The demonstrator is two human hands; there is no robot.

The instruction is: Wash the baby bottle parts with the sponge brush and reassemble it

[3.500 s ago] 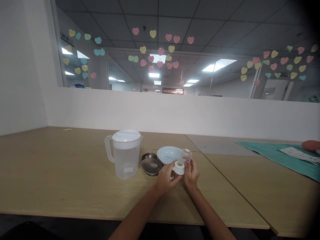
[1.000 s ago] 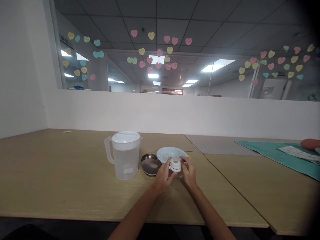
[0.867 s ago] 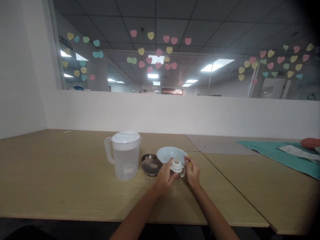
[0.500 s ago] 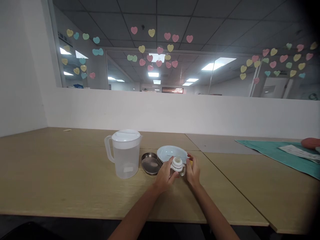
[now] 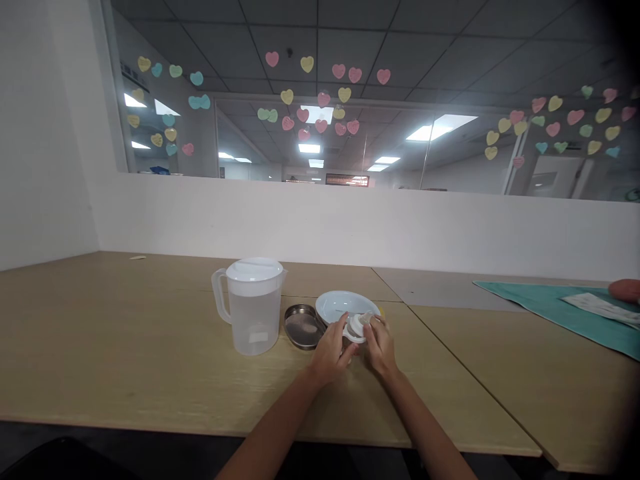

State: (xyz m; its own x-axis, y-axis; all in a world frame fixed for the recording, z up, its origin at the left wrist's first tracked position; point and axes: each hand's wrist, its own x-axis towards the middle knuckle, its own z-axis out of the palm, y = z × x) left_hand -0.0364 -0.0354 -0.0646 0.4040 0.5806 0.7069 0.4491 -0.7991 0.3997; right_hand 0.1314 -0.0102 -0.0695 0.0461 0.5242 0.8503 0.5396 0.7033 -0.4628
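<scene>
My left hand (image 5: 330, 352) is closed around a small container (image 5: 354, 337) with a white rim, in front of the plate. My right hand (image 5: 381, 345) grips the container's white lid (image 5: 357, 324), which sits tilted over the opening. The body of the container is mostly hidden by my fingers. Just behind both hands lies a pale blue-white plate (image 5: 333, 305). To the left, a round, shallow metal dish (image 5: 303, 327) touches or nearly touches the plate. A bit of something yellow (image 5: 383, 311) shows behind my right hand; its kind is hidden.
A clear plastic pitcher (image 5: 254, 320) with a white lid stands left of the metal dish. On the right, a teal cloth (image 5: 525, 300) carries a white patterned cloth (image 5: 597, 309) and a reddish object (image 5: 625, 291). A wall with a window rises behind the table.
My right hand has moved left from beside the container onto its lid. The lid, upright before, is tilted now. My left hand has stayed on the container.
</scene>
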